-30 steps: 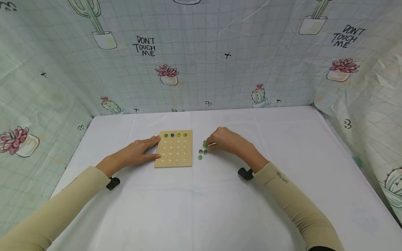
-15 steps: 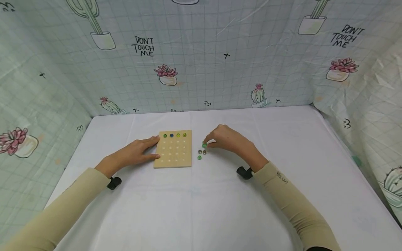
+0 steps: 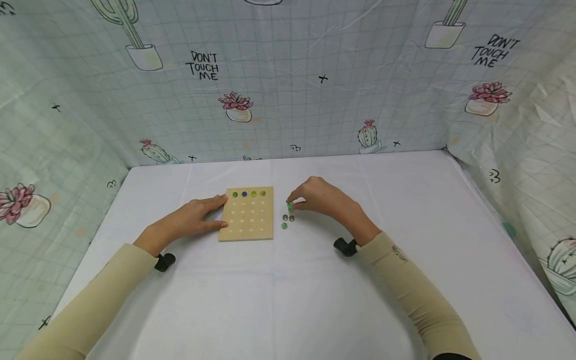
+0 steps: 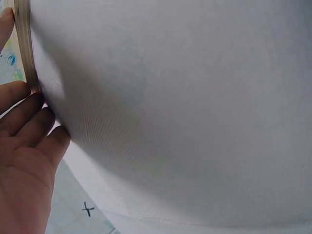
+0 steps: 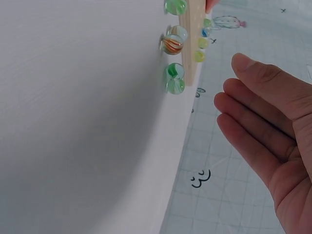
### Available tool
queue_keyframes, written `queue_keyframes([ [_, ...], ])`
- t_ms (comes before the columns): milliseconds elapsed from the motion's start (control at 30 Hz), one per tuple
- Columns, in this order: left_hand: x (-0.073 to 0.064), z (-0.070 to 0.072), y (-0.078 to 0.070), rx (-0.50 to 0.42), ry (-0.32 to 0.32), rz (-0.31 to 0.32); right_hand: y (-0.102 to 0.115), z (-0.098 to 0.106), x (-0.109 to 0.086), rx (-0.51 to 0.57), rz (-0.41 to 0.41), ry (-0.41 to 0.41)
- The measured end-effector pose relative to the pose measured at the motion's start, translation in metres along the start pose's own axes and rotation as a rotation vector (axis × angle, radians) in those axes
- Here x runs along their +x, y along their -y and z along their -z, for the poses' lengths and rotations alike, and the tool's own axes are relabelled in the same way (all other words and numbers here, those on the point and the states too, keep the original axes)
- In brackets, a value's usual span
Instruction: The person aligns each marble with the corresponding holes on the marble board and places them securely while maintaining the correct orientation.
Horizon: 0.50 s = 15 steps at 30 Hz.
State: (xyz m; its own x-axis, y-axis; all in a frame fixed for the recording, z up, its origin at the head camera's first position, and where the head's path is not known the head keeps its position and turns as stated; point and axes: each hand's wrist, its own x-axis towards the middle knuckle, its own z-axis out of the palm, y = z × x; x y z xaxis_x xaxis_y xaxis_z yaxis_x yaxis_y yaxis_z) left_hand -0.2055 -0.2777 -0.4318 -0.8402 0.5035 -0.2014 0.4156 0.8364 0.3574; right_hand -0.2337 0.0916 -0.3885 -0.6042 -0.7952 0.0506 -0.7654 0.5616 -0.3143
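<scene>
In the head view, a square wooden board [image 3: 249, 215] with rows of shallow hollows lies on the white table. Green, blue and yellowish marbles [image 3: 244, 194] fill its far row. My left hand [image 3: 195, 217] rests against the board's left side, thumb and fingertips at the edge. My right hand [image 3: 319, 197] hovers at two green marbles [image 5: 175, 86] right of the board, its fingertips overlapping them in the head view. Seen from the right wrist, that hand's fingers are loosely bent with nothing between them. An orange-striped marble [image 5: 172, 45], a clearer one and another green marble [image 3: 284, 226] sit nearer me.
A white cloth covers the table [image 3: 270, 300]. Behind and at both sides hangs a curtain [image 3: 288, 90] printed with cacti and lettering. Each wrist carries a small black camera, the right one [image 3: 345, 246] close above the cloth.
My right hand has shifted slightly away from me and left, its fingertips now at the far side of the two green marbles. My left hand and the board stay put; the head view drifts a little.
</scene>
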Motion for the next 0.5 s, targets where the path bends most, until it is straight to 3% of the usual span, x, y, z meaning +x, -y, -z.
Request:
queue_keyframes([
  [500,-0.002,-0.002,0.002,-0.009,-0.008,0.011,0.011,-0.006,0.022,0.073,-0.003,-0.018],
])
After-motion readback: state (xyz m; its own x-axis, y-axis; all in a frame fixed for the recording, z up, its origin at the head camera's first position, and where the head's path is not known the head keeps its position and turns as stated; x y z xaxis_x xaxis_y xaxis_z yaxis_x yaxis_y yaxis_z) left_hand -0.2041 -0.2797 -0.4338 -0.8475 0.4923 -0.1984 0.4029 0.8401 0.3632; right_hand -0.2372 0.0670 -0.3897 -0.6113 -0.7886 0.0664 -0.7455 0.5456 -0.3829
